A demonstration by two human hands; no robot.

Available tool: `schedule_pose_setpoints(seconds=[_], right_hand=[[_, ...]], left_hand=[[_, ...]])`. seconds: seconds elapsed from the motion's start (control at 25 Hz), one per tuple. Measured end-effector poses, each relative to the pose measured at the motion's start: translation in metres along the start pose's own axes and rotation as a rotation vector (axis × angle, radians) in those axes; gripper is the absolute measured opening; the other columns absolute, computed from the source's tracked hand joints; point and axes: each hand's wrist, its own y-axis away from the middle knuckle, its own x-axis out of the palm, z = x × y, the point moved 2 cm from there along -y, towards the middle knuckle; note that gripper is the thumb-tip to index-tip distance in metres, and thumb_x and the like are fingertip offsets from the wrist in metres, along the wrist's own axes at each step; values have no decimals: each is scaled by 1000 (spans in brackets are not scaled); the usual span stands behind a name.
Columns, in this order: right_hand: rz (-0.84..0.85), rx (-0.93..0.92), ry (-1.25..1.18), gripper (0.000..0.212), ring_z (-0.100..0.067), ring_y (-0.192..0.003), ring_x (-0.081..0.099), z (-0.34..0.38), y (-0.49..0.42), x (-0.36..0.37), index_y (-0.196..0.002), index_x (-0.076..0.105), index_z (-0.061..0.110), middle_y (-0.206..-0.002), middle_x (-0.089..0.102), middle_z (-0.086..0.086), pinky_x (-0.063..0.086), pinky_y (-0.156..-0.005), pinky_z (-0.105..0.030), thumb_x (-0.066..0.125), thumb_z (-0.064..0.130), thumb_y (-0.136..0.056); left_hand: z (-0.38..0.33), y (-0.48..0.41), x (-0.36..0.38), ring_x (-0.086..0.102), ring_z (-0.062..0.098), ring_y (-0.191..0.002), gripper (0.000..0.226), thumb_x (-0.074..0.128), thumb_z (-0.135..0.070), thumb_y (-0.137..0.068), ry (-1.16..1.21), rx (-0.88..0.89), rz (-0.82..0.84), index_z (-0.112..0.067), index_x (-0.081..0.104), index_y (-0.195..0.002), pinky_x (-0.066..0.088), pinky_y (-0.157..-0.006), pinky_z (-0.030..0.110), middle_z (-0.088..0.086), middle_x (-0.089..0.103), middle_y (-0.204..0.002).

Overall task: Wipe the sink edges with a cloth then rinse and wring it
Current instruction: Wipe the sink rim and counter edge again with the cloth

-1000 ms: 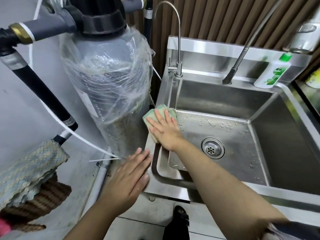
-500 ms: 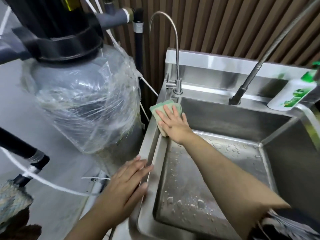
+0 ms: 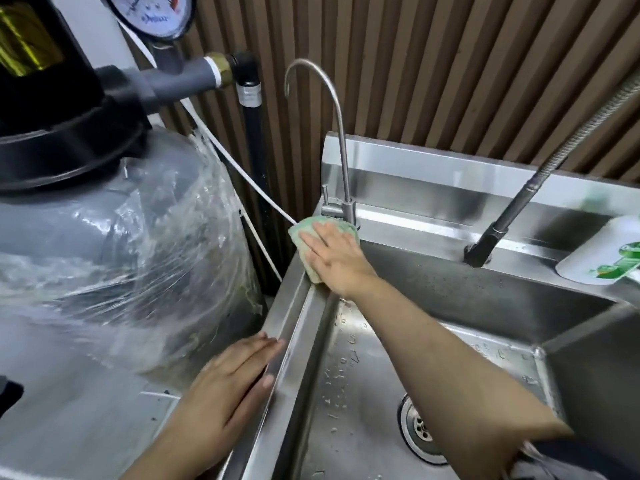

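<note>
**Green cloth at the sink's far left corner**

The cloth (image 3: 302, 233) is pale green and bunched into a small pad. It lies on the rim of the sink (image 3: 294, 327) at the far left corner, one end drooping toward the basin. The right hand (image 3: 334, 258) presses flat on it, covering most of it. The sink is stainless steel, its floor dotted with water drops.

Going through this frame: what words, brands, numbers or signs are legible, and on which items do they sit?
Pressure gauge: a script word and dial marks on its face, too blurred to read.
Green-and-white bottle: label print is blurred and cut off, unreadable.
Gold panel on the black filter head: no legible characters.
No text here can be quoted.
</note>
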Motion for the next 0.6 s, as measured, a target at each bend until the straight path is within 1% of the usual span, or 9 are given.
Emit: schedule_pose_setpoints(seconds=[0.04,0.12,0.2,0.28,0.32,0.44,0.52,0.6], right_hand=[[10,54,-8,47,-15,-145,-5,-1,-10,0,-148,17,35,-159,3,5,-6,-116,-36,19,39,-101],[-27,80,-23,47,-15,-145,-7,10,-1,5,-148,15,35,-159,0,6,-8,-115,-36,17,39,-101],[-42,28,-63,47,-14,-145,-8,20,26,13,-148,15,36,-159,0,8,-9,-115,-36,18,40,-101],[-2,-18,-67,47,-13,-145,-9,16,29,13,-147,14,39,-159,0,9,-9,-115,-35,20,42,-101],[19,-9,-66,47,-13,-145,-9,9,18,8,-147,14,40,-159,-1,9,-9,-115,-35,21,43,-101],[75,88,-49,48,-13,-145,-11,1,-14,-2,-147,14,41,-159,-4,7,-12,-115,-37,21,47,-99],[53,120,-96,48,-14,-144,-13,4,-13,0,-146,17,41,-159,-4,7,-14,-115,-39,23,47,-99],[-23,141,-231,46,-14,-145,-11,6,-1,7,-145,25,39,-159,1,7,-11,-115,-37,29,43,-99]], left_hand=[[1,-6,0,31,3,-135,45,28,-49,-96,2,-2,-1,-34,38,-138,26,-108,24,-16,45,-139],[3,-23,4,22,7,-140,51,26,-50,-96,10,2,19,-26,41,-138,20,-112,27,-11,39,-145],[4,-42,12,8,4,-142,57,20,-54,-95,-14,20,66,-25,34,-141,11,-115,26,-9,24,-152],[7,-57,19,1,0,-142,61,15,-58,-92,-25,37,113,-26,26,-143,6,-115,25,-10,15,-154],[9,-62,22,1,-1,-141,62,14,-59,-92,-16,35,125,-27,26,-143,6,-115,25,-10,16,-154],[18,-67,22,12,-3,-140,60,18,-58,-92,33,24,114,-27,36,-140,13,-115,26,-10,30,-150],[18,-69,20,17,-3,-139,55,23,-55,-93,65,41,102,-28,40,-138,15,-114,24,-11,35,-147],[16,-70,20,20,-4,-138,52,27,-52,-93,95,48,81,-28,42,-136,15,-113,21,-12,37,-146]])
